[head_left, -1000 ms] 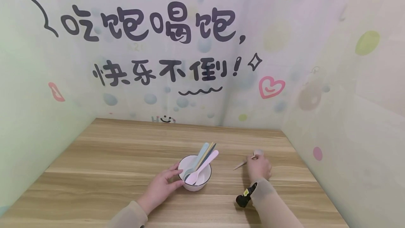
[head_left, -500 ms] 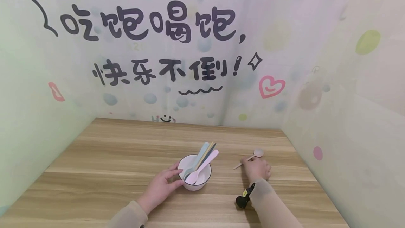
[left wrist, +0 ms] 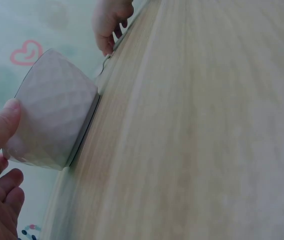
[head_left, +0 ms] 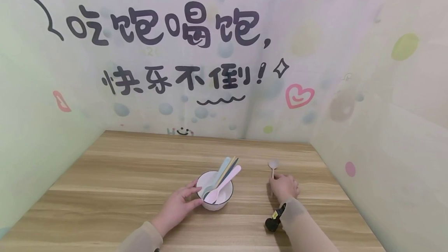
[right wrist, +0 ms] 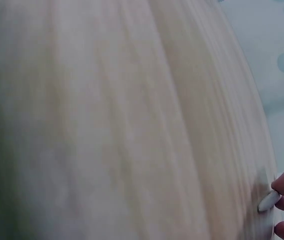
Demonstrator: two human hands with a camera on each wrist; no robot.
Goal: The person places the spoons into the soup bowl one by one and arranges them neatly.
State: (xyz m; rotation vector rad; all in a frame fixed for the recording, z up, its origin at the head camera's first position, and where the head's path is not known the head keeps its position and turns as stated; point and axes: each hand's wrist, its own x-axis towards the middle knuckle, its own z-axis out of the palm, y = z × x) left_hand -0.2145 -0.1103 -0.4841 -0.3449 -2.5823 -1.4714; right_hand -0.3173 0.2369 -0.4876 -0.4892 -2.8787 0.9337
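My left hand (head_left: 177, 207) holds a white bowl (head_left: 216, 207) with a dark rim by its left side. In the left wrist view the thumb lies on the faceted wall of the bowl (left wrist: 54, 107), near its rim. A light blue spoon (head_left: 222, 170) and a pink spoon (head_left: 229, 178) lean inside, with a yellow handle and a dark blue handle between them. To the right, my right hand (head_left: 285, 187) pinches a pale spoon (head_left: 273, 165) by its handle, low over the table, with the spoon's head pointing away. In the right wrist view the fingertips grip the handle end (right wrist: 269, 201).
The wood-grain table (head_left: 140, 166) runs back to a printed wall (head_left: 224, 116) with large black lettering. Further walls stand at the left and right edges. A black wrist camera (head_left: 272, 224) hangs below the right sleeve.
My right hand has turned the pale spoon from lying slantwise to pointing straight away, its head shifting left. The left hand and the bowl stay where they were.
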